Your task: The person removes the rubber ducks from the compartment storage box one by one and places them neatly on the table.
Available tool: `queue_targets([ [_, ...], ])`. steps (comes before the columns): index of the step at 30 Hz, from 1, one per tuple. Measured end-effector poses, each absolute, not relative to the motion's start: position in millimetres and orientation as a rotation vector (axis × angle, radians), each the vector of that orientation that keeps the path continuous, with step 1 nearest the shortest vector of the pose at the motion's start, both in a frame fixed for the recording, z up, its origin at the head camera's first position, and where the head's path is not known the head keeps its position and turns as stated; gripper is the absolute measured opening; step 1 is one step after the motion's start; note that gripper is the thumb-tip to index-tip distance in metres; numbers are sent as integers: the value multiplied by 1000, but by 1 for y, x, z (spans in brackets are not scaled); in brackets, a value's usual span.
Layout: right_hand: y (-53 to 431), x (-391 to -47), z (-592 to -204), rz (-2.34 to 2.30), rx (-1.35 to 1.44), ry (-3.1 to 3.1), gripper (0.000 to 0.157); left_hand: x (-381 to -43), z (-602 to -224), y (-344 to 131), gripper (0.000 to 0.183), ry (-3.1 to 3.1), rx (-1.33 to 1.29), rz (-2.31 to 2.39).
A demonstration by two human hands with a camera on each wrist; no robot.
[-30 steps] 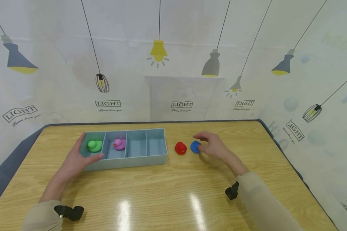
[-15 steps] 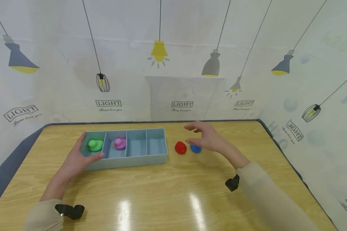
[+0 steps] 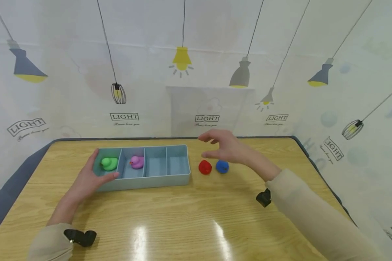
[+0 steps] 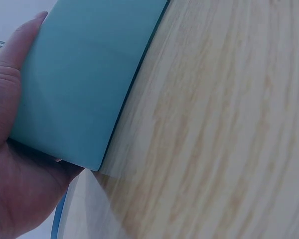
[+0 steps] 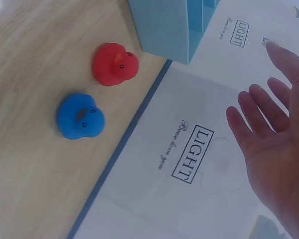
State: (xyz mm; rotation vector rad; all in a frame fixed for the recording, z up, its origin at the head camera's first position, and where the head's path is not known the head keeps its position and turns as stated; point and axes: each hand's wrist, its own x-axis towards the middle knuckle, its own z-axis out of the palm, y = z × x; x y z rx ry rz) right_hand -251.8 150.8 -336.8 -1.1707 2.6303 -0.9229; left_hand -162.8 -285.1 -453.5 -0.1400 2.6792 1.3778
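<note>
the right hand (image 3: 227, 146), fingers spread and holding nothing, hung near the red duck (image 3: 205, 168) and blue duck (image 3: 222, 167) on the table (image 3: 176, 217); the left hand (image 3: 87, 178) gripped the tray (image 3: 143, 182) (green duck (image 3: 109, 164), purple duck (image 3: 137, 162) inside, separately). it seemed between pick-ups; another called for pinching.

Bright, soft light over your table (image 3: 176, 214)
Two white streaks of glare lie on its near part, and a faint shadow falls below your right hand (image 3: 228, 146); your wrist views look hazy, the left one dimmer and bluish.
</note>
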Motion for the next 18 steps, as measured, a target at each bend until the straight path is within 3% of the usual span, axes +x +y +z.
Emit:
queue_targets([
  [18, 94, -249, -299, -811, -1323, 2547, 50, -162, -453, -287, 123, 2670, -125, 1400],
])
